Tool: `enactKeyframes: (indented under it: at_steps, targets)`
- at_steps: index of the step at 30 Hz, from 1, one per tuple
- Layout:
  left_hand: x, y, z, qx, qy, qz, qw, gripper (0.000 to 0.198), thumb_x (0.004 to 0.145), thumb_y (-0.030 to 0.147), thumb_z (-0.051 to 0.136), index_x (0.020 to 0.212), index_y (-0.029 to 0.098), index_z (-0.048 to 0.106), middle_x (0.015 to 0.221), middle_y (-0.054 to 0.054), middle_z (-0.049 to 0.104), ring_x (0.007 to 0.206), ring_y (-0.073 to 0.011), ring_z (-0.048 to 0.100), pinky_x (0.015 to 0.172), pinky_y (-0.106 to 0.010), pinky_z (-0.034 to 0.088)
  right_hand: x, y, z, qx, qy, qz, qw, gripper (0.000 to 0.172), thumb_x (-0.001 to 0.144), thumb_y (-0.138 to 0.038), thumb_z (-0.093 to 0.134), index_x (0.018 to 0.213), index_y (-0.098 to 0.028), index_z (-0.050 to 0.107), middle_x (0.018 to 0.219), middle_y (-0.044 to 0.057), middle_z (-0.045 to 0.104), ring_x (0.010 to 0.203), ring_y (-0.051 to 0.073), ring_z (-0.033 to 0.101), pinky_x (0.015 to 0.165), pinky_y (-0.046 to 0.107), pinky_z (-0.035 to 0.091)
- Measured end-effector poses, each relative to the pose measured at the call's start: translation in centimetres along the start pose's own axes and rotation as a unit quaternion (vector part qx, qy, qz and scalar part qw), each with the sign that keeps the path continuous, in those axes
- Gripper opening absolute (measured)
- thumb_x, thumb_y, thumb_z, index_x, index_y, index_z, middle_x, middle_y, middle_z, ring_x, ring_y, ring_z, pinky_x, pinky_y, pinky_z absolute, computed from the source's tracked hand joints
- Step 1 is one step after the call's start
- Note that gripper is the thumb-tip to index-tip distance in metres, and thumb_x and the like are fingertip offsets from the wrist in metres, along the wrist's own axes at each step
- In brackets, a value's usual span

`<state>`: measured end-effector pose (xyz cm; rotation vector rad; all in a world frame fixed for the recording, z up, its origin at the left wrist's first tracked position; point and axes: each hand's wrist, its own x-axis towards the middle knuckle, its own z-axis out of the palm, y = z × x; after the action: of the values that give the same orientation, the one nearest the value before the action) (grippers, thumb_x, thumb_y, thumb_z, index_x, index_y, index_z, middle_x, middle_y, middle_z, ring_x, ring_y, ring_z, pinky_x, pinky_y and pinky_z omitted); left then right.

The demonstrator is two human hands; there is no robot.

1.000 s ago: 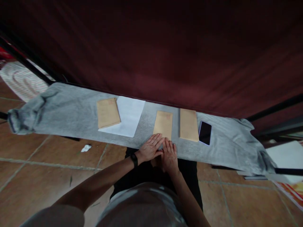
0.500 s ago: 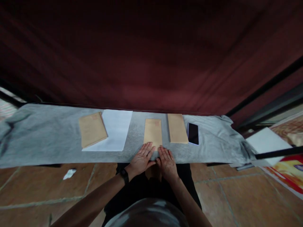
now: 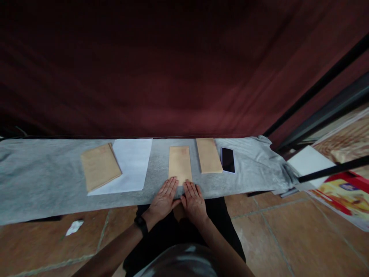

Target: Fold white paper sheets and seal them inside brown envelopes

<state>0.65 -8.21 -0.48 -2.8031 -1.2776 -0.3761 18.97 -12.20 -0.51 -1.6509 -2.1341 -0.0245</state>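
Note:
A brown paper envelope (image 3: 180, 163) lies flat on the grey cloth in front of me, its near end under my fingertips. My left hand (image 3: 163, 199), with a dark watch (image 3: 141, 225) on the wrist, rests its outstretched fingers on the near left corner. On the near right corner lies my right hand (image 3: 193, 200), fingers also stretched out flat. Both thumbs point inward and almost meet at the table's front edge. To the right of this envelope is a stack of brown envelopes (image 3: 209, 156). More brown envelopes (image 3: 100, 167) lie at the left, partly over white paper sheets (image 3: 134, 165).
A phone (image 3: 228, 160) lies right of the envelope stack. Grey cloth (image 3: 49, 173) covers the narrow table. Behind it hangs a dark red curtain (image 3: 173, 84). Black metal bars (image 3: 331, 169) and a white board (image 3: 309, 161) stand at the right. Crumpled white paper (image 3: 74, 227) lies on the tiled floor.
The camera view has turned slightly, so the table appears tilted and its things shifted left. My left fingers have drawn closer together; both hands stay on the envelope's near end.

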Motion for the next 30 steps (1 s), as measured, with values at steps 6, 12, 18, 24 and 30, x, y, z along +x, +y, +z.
enactKeyframes:
  at_steps: [6,12,18,24,30]
  targets:
    - [-0.9,-0.4,-0.3,-0.002,0.024,-0.019,1.000,0.070,0.098,0.046,0.046,0.154,0.008,0.028,0.156,-0.020,0.036,0.147,-0.0287,0.033,0.119,-0.048,0.034,-0.4,0.6,-0.3,-0.021,-0.006,0.012,1.000,0.051,0.101,-0.032,0.046,0.148,-0.011,0.044,0.152,0.013,0.047,0.139,0.025,0.045,0.119,0.043,0.027]
    - [-1.3,-0.3,-0.1,-0.020,0.048,-0.045,0.998,0.068,0.098,0.044,0.046,0.155,0.010,0.026,0.155,-0.020,0.039,0.145,-0.0299,0.036,0.118,-0.050,0.036,-0.8,0.1,-0.1,-0.031,0.004,0.026,0.999,0.057,0.100,-0.033,0.044,0.151,-0.008,0.038,0.154,0.017,0.042,0.141,0.028,0.040,0.119,0.048,0.027]
    - [0.2,1.5,-0.3,-0.021,0.021,-0.025,0.999,0.063,0.099,0.043,0.047,0.151,0.010,0.034,0.157,-0.019,0.036,0.147,-0.0292,0.032,0.119,-0.049,0.033,-1.0,0.5,0.2,-0.024,0.004,0.011,1.000,0.057,0.098,-0.032,0.046,0.149,-0.007,0.040,0.153,0.018,0.043,0.142,0.031,0.040,0.118,0.049,0.028]
    - [1.0,2.2,-0.8,-0.023,-0.024,0.005,0.999,0.061,0.099,0.042,0.049,0.151,0.014,0.035,0.160,-0.015,0.033,0.149,-0.0262,0.028,0.121,-0.044,0.029,-0.7,1.0,-0.2,-0.015,-0.007,-0.004,1.000,0.051,0.098,-0.030,0.046,0.144,-0.009,0.048,0.151,0.016,0.047,0.141,0.032,0.039,0.117,0.051,0.027]
    - [0.4,1.7,-0.1,-0.042,-0.020,-0.004,0.999,0.066,0.097,0.036,0.047,0.154,0.010,0.028,0.160,-0.016,0.031,0.150,-0.0236,0.024,0.123,-0.042,0.025,0.1,0.1,-0.2,0.021,0.000,-0.017,1.000,0.047,0.104,-0.030,0.035,0.145,-0.011,0.048,0.146,0.015,0.053,0.142,0.027,0.039,0.117,0.050,0.029]
